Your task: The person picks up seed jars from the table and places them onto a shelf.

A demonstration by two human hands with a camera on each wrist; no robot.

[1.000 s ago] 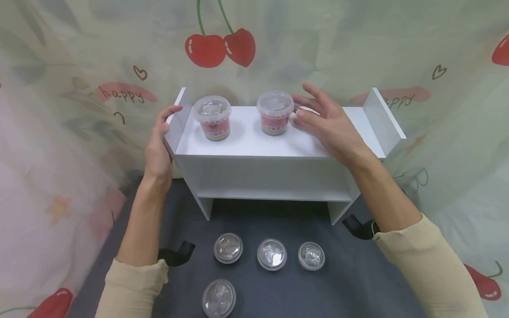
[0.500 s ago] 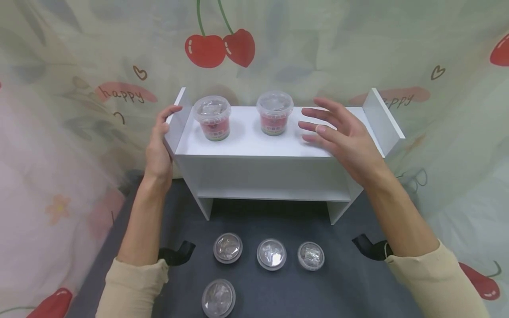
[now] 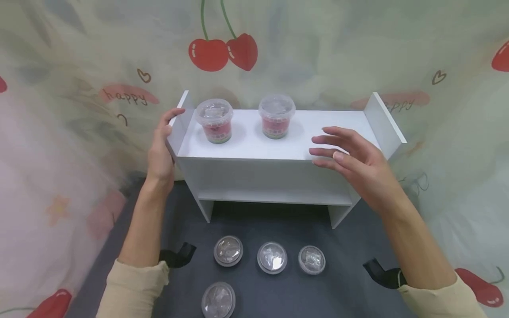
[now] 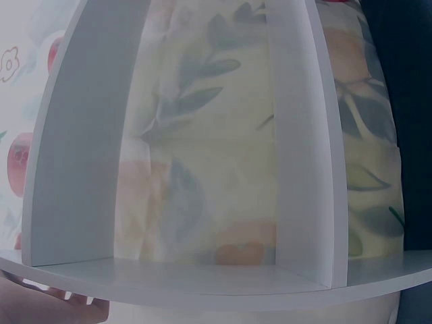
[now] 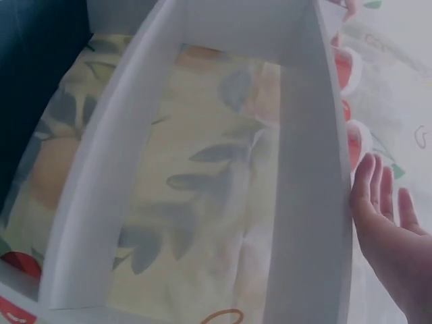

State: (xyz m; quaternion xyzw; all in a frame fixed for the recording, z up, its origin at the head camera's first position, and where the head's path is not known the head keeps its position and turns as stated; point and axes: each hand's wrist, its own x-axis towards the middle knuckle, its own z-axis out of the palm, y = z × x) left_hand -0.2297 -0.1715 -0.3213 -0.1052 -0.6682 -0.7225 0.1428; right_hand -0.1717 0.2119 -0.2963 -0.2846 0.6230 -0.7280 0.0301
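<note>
A white two-tier shelf [image 3: 258, 157] stands upright against the curtain. On its top board are two clear lidded tubs with pinkish-red contents: the left tub [image 3: 216, 126] and the right tub [image 3: 276, 119]. My left hand [image 3: 160, 152] holds the shelf's left side panel [image 3: 182, 123], some fingers hidden behind it. Over the front right part of the top board, my right hand [image 3: 358, 163] hovers with spread, loosely bent fingers and nothing in them, apart from the right tub. The right wrist view shows this hand [image 5: 391, 236] beside the top board.
Several lidded round tubs sit on the dark table [image 3: 286, 300] in front of the shelf, among them a middle one [image 3: 272, 258] and a nearer one [image 3: 218, 300]. The right side panel [image 3: 385, 121] rises beside my right hand. A printed curtain [image 3: 318, 53] hangs close behind.
My right hand has drawn away from the right tub, moving right and toward me. Both tubs on the shelf stay put, and my left hand keeps its hold on the panel.
</note>
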